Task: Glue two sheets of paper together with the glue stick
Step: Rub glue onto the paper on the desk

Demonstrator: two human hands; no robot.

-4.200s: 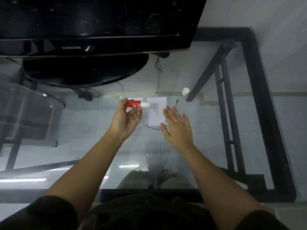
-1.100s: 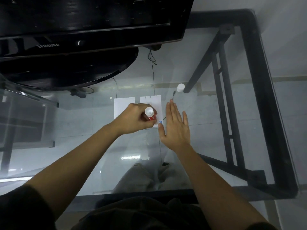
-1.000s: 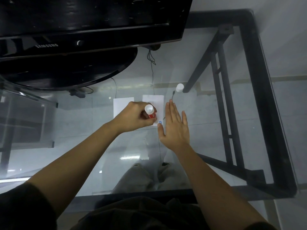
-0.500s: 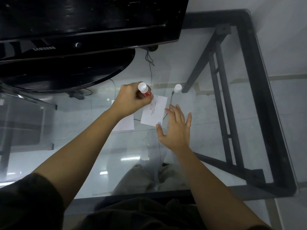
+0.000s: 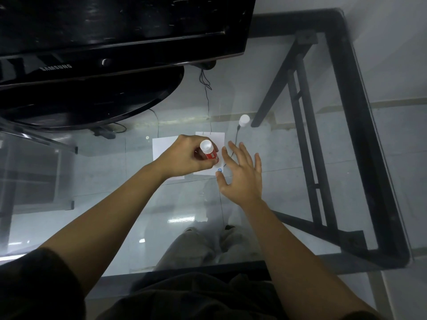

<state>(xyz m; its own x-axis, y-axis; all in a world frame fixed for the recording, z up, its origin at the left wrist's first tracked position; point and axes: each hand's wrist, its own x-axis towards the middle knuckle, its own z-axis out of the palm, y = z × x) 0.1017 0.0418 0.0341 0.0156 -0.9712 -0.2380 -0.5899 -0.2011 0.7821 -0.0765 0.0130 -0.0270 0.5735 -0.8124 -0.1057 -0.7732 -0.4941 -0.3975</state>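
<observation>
Two small white sheets lie side by side on the glass table. The left sheet (image 5: 161, 147) is plain. The right sheet (image 5: 218, 140) carries a small blue mark near its bottom corner. My left hand (image 5: 182, 158) grips a red glue stick (image 5: 209, 151) upright, white end up, its lower end down on the right sheet. My right hand (image 5: 241, 175) is spread flat beside that sheet's right edge, thumb by the blue mark, holding nothing. The stick's white cap (image 5: 244, 120) stands apart on the glass further back.
A black monitor (image 5: 111, 31) on an oval base (image 5: 92, 102) fills the back left. A thin black cable (image 5: 208, 98) runs from it toward the sheets. The glass table (image 5: 346, 158) has a black frame, its right edge close by.
My left hand has brought the glue stick back from the sheet's far edge toward me. The right sheet, tilted half a second ago, lies straight again. My right hand's fingers have spread a little.
</observation>
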